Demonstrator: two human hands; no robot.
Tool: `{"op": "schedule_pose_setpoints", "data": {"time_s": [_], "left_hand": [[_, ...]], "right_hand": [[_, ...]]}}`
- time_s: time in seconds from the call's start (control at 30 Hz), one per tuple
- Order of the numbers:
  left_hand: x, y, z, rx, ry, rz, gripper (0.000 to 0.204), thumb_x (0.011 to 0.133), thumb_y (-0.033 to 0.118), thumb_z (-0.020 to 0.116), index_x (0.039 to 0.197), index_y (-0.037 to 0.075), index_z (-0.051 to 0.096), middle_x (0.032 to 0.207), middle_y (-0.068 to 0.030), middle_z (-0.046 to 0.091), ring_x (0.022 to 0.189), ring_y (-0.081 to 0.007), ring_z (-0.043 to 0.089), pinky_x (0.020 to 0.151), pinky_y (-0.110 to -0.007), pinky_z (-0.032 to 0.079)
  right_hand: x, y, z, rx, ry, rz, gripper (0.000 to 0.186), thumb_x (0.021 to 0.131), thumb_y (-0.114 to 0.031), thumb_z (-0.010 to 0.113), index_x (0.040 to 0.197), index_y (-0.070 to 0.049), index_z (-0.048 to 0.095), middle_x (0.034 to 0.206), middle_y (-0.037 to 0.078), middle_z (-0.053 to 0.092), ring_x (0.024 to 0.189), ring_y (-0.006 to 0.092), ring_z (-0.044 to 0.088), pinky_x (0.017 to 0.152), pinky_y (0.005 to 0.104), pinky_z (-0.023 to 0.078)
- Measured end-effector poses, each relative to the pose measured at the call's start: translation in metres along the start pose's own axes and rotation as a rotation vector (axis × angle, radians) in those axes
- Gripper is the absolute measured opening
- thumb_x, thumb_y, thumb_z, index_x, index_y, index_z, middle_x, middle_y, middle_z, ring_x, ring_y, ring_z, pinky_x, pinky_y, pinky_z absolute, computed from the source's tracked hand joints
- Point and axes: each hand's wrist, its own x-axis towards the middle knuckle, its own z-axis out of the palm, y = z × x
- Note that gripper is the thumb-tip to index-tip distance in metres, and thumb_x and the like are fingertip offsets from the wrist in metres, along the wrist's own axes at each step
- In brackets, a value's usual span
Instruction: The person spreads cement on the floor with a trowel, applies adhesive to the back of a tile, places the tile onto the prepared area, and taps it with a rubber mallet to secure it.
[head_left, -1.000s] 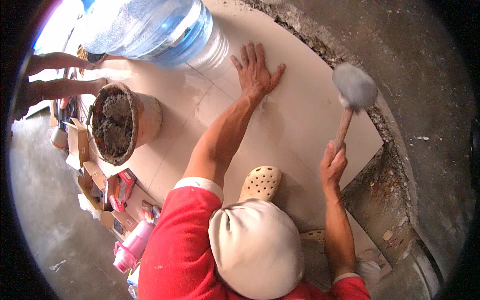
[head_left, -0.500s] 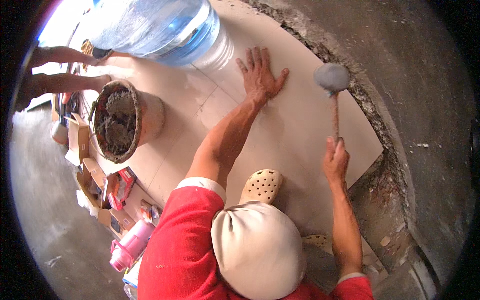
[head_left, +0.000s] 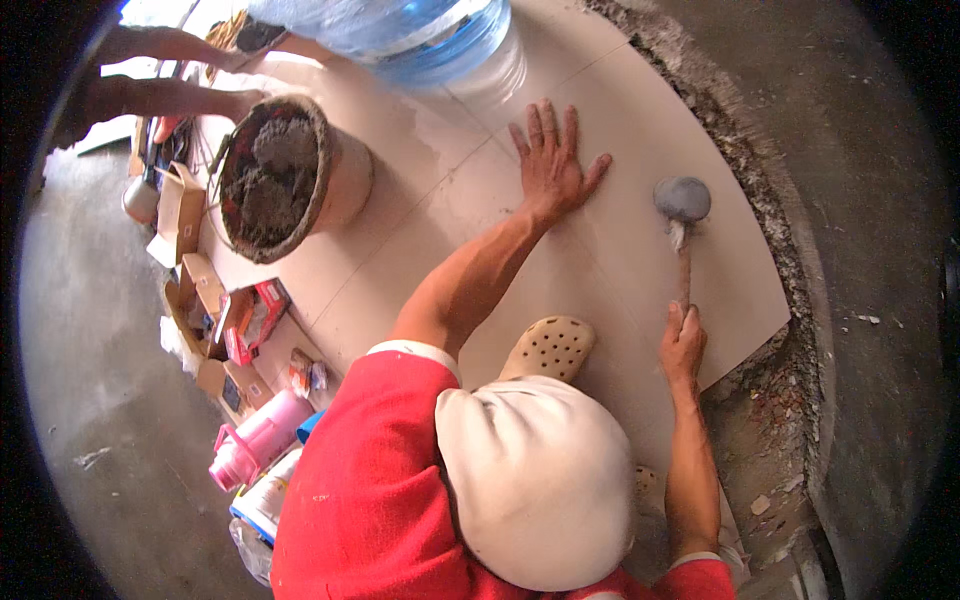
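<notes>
My left hand (head_left: 556, 172) lies flat on a large beige floor tile (head_left: 640, 110), its fingers spread and nothing in them. My right hand (head_left: 682, 345) is wrapped round the wooden handle of a rubber mallet (head_left: 683, 200). The mallet's rounded grey head is over the same tile, to the right of my left hand; whether it touches the tile I cannot tell. Between my arms, a beige perforated clog (head_left: 550, 348) stands on the tiles, partly hidden by pale cloth (head_left: 540, 490).
A bucket of wet mortar (head_left: 270, 180) stands at left, near another person's bare legs (head_left: 165, 95). A big clear water bottle (head_left: 430, 35) lies beyond. Opened cardboard boxes (head_left: 180, 215) and a pink flask (head_left: 260, 435) line the left edge. Rough broken mortar (head_left: 745, 150) borders the tile at right.
The mallet head has come nearer to me and is sharper than before. My left hand stays flat on the tile. The whole view has shifted, with the bucket and bottle now higher and further right.
</notes>
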Motion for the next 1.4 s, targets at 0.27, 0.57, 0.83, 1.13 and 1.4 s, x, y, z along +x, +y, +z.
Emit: {"op": "schedule_pose_setpoints", "data": {"time_s": [0.27, 0.57, 0.83, 1.13, 1.4], "left_hand": [[-0.001, 0.002, -0.001, 0.040, -0.017, 0.002, 0.093, 0.098, 0.068, 0.047, 0.163, 0.004, 0.027, 0.168, -0.0320, 0.015, 0.156, -0.0521, 0.006, 0.120, -0.074, 0.004], [0.002, -0.001, 0.004, 0.034, -0.033, -0.017, 0.094, 0.096, 0.069, 0.044, 0.163, 0.004, 0.027, 0.168, -0.0312, 0.014, 0.157, -0.0506, 0.001, 0.120, -0.072, -0.005], [-0.002, 0.002, 0.003, 0.058, 0.033, 0.002, 0.093, 0.096, 0.070, 0.045, 0.162, 0.006, 0.030, 0.167, -0.0314, 0.019, 0.156, -0.0531, 0.006, 0.119, -0.075, 0.001], [0.003, -0.004, 0.018, 0.039, 0.071, -0.008, 0.094, 0.095, 0.071, 0.042, 0.163, 0.007, 0.030, 0.169, -0.0290, 0.017, 0.157, -0.0503, 0.004, 0.119, -0.074, -0.003], [-0.013, 0.007, 0.010, 0.007, -0.081, 0.240, 0.109, 0.088, 0.083, 0.049, 0.163, 0.006, 0.030, 0.168, -0.0311, 0.018, 0.157, -0.0496, 0.006, 0.117, -0.077, 0.003]], "right_hand": [[0.000, -0.009, -0.014, 0.079, 0.164, -0.269, 0.032, 0.107, -0.030, 0.055, 0.105, 0.002, 0.059, 0.081, 0.025, 0.066, 0.077, 0.0457, 0.067, 0.065, 0.0484, 0.050], [0.013, -0.008, -0.020, 0.028, 0.239, -0.416, 0.035, 0.110, -0.030, 0.051, 0.099, 0.003, 0.057, 0.068, 0.016, 0.055, 0.061, 0.0380, 0.059, 0.061, 0.0426, 0.048], [-0.001, 0.000, -0.022, -0.023, -0.020, -0.027, 0.034, 0.107, -0.032, 0.054, 0.107, 0.002, 0.058, 0.083, 0.029, 0.066, 0.078, 0.0510, 0.065, 0.067, 0.0522, 0.049], [0.002, 0.008, -0.023, -0.168, -0.096, -0.050, 0.036, 0.108, -0.032, 0.052, 0.111, 0.003, 0.059, 0.092, 0.033, 0.067, 0.089, 0.0515, 0.067, 0.072, 0.0544, 0.050], [-0.020, 0.067, -0.067, -0.102, -0.024, 0.030, 0.055, 0.107, -0.046, 0.051, 0.105, 0.008, 0.057, 0.084, 0.034, 0.059, 0.083, 0.0526, 0.063, 0.069, 0.0521, 0.047]]}}
